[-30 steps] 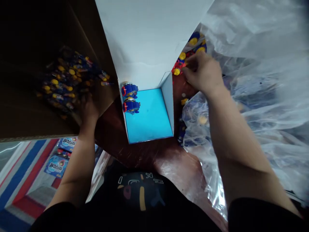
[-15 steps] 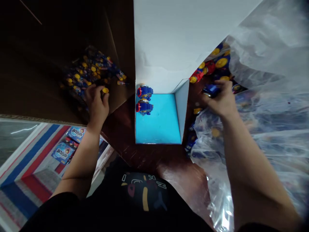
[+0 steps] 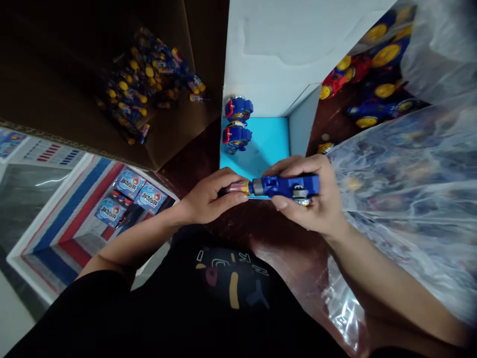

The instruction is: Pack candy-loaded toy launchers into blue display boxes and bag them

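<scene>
My left hand [image 3: 208,199] is closed around a small clear bottle [image 3: 235,187] with a yellow end. In my right hand [image 3: 323,201] is a blue plastic toy [image 3: 278,185] with grey and silver parts. The bottle's yellow end meets the toy's grey end; whether it is inside cannot be seen. Both hands are over the near edge of a white box with a bright blue bottom [image 3: 270,136]. Two blue toys with red and silver parts, a far one [image 3: 239,108] and a near one [image 3: 237,135], stand along its left wall.
A deep brown carton [image 3: 167,144] at left contains many small yellow-capped bottles [image 3: 149,72]. At right, blue, red and yellow toys [image 3: 380,107] lie beside clear plastic bags [image 3: 402,179]. Printed blue packs [image 3: 129,183] sit in a striped container [image 3: 67,219] at lower left.
My left hand has come out of the carton with a bottle. My right hand has brought a blue toy in from the right, and the two items now meet. The view has shifted.
</scene>
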`<state>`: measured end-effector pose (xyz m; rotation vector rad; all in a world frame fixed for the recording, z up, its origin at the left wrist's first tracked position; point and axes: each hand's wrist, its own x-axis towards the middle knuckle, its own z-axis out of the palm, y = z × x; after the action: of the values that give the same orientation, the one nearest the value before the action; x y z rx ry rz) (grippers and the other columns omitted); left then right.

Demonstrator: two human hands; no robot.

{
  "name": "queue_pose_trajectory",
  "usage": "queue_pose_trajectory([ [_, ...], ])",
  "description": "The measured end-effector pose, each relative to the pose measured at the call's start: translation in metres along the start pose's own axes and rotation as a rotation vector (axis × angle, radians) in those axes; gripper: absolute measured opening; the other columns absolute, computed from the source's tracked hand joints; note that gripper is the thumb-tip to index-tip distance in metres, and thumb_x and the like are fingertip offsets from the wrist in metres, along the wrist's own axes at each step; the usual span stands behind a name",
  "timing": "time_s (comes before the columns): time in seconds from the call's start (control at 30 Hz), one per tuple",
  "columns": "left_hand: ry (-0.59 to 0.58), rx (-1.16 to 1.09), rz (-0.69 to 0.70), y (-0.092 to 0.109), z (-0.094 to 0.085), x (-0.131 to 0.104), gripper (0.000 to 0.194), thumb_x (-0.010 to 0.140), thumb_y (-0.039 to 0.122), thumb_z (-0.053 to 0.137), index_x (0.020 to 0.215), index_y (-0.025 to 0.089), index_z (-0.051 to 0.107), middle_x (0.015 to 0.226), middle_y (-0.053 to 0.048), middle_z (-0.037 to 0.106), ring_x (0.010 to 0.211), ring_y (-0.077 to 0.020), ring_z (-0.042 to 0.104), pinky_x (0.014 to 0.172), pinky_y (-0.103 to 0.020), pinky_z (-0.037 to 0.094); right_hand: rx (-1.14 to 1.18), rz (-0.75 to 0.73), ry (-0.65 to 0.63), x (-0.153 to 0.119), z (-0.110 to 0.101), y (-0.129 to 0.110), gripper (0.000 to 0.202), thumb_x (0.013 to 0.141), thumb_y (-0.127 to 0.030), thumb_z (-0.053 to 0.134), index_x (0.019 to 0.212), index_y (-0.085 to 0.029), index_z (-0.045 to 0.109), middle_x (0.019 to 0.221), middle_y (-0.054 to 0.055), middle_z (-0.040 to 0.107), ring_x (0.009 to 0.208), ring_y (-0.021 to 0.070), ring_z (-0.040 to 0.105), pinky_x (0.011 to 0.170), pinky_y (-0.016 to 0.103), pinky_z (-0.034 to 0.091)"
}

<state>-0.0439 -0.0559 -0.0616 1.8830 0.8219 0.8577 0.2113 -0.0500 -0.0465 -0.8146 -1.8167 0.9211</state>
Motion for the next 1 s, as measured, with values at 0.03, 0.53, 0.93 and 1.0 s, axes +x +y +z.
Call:
queue_pose_trajectory([
  [0.03,0.022,0.041,0.044,0.0,0.0,-0.001,0.021,0.111,0.037,0.066,0.122,0.019,0.07,0.107,-0.006,0.072,0.098,-0.0176,0.071,0.09,-0.031,0.06,-0.019,-0.006,0.019,-0.003,0.003,-0.001,0.034,0.091,-0.036,0.082,0.112,-0.03,0.056,0.109,0.004,0.076,0.096,0.0227,0.077,0.08,0.041,0.067],
  [0.53,-0.104,-0.041,-0.182,-0.025,-0.019,0.0,0.025,0.108,0.038,0.066,0.105,0.015,0.074,0.091,-0.002,0.066,0.082,-0.0138,0.064,0.076,-0.026,0.053,-0.728,-0.237,-0.242,-0.029,-0.033,0.017,0.109,0.098,-0.024,0.08,0.18,-0.044,0.011,0.187,0.011,0.019,0.163,0.0404,0.045,0.118,0.055,0.062],
  [0.93,0.163,0.65,0.506,-0.031,-0.008,-0.014,0.026,0.113,0.023,0.064,0.137,0.016,0.065,0.111,-0.006,0.074,0.093,-0.0157,0.071,0.086,-0.028,0.059,-0.24,0.465,-0.093,-0.032,-0.004,0.001,0.053,0.102,-0.054,0.075,0.144,-0.022,0.072,0.105,0.004,0.085,0.08,0.0166,0.08,0.07,0.027,0.068],
  [1.0,0.161,0.575,0.475,-0.034,-0.014,-0.016,0.032,0.112,0.028,0.067,0.142,0.017,0.064,0.117,-0.006,0.074,0.101,-0.0154,0.073,0.092,-0.027,0.06,-0.168,0.517,-0.091,-0.03,-0.007,-0.003,0.055,0.1,-0.054,0.077,0.145,-0.023,0.069,0.097,0.003,0.084,0.077,0.0171,0.08,0.067,0.027,0.068],
])
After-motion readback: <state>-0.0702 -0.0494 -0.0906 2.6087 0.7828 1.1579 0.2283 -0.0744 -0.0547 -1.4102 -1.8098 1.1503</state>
